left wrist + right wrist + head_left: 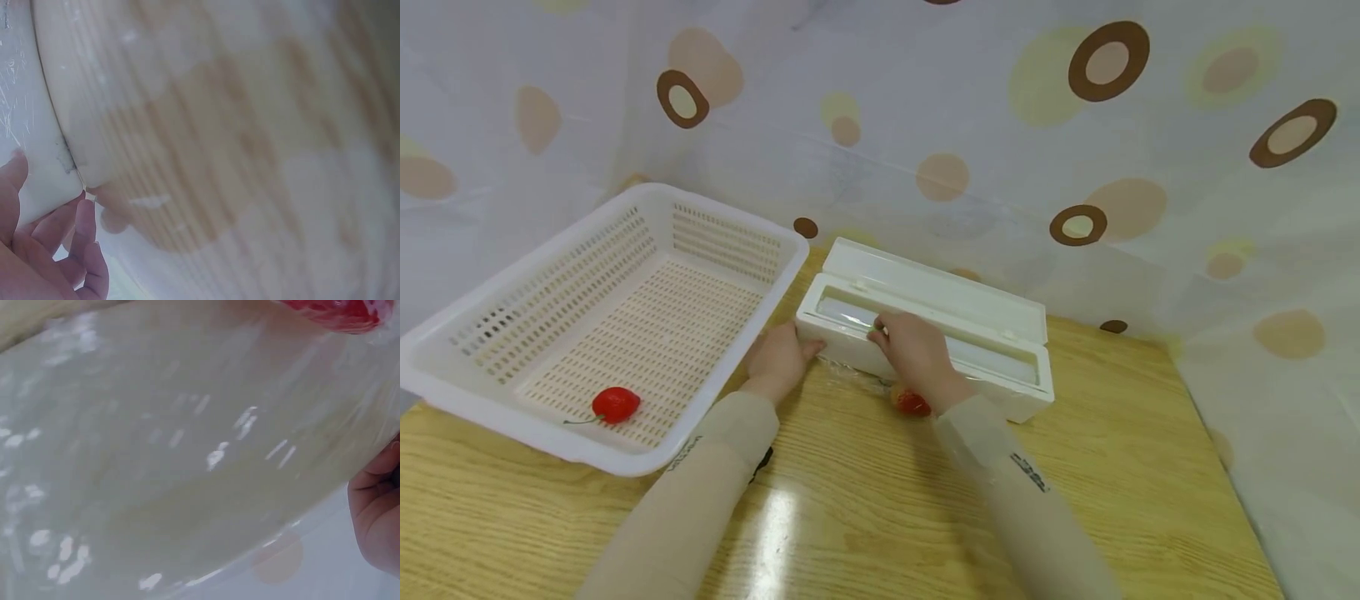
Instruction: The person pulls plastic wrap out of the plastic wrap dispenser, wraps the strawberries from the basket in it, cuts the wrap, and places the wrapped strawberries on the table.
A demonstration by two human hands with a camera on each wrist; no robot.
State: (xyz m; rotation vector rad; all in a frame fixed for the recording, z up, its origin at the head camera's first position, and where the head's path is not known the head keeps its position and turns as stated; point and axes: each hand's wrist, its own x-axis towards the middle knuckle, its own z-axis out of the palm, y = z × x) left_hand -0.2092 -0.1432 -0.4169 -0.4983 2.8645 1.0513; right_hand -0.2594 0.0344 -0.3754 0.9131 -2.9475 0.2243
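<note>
A long white cling film dispenser [917, 346] stands on the table with its lid [936, 287] raised at the back. Inside lies a film roll [992, 357]. My left hand [777, 358] grips the dispenser's left end, thumb on the front face and fingers around the corner. At the front top edge my right hand [917, 346] pinches a small green-tinted piece, apparently the slide cutter [872, 330], mostly hidden by the fingers. Clear film [187, 456] hangs down the front. Under the right wrist, a red and yellow fruit [910, 402] lies against the film, partly covered.
At the left stands a white plastic basket [730, 387] with a red fruit [616, 405] on a thin stem inside. The basket's right rim is close to my left hand. A dotted sheet [880, 125] hangs behind the wooden table [865, 500].
</note>
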